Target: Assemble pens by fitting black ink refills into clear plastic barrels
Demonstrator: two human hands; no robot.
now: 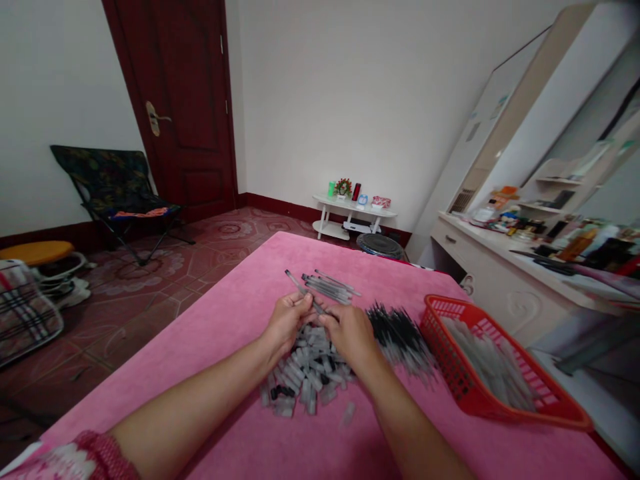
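My left hand (289, 319) and my right hand (350, 331) meet over a pink-covered table (210, 373), both closed on one clear pen (301, 291) that points away to the upper left. Under the hands lies a heap of small grey pen caps (307, 377). A few finished clear pens (330, 285) lie just beyond the hands. A pile of thin black refills (400, 333) lies to the right of my right hand.
A red plastic basket (450, 373) with clear pen tubes sits at the right of the table. Beyond are a dresser (500, 280), a small white shelf table (353, 217), a dark red door (185, 100) and a folding chair (115, 193).
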